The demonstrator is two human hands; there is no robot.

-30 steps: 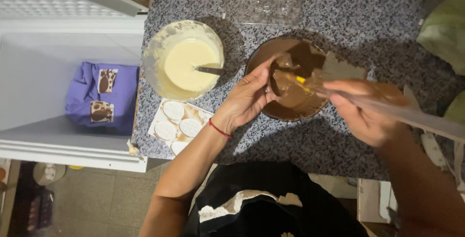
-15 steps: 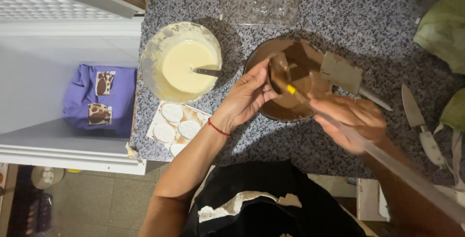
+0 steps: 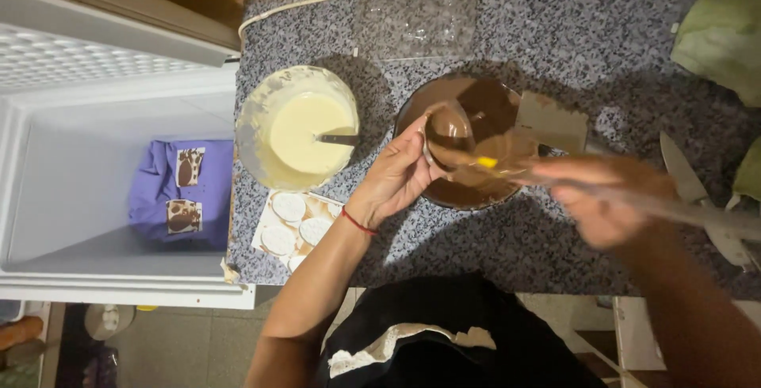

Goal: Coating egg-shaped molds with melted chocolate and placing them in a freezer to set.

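Note:
A dark bowl of melted chocolate (image 3: 495, 107) stands on the speckled grey counter. My left hand (image 3: 392, 178) holds a small round chocolate-coated mould (image 3: 449, 128) tilted over the bowl's left side. My right hand (image 3: 606, 198), blurred by motion, grips a brush or spatula (image 3: 487, 163) with a yellow band, its tip over the chocolate next to the mould. A red band circles my left wrist.
A glass bowl of pale cream (image 3: 297, 128) with a spoon stands left of the chocolate bowl. White round pieces lie on paper (image 3: 292, 228) in front of it. A knife (image 3: 697, 198) lies at right. An open chest freezer (image 3: 119, 190) holds a purple package (image 3: 184, 190).
My right hand has swung down and right, dragging the tool across the bowl. My left hand has lifted the mould a little higher over the chocolate.

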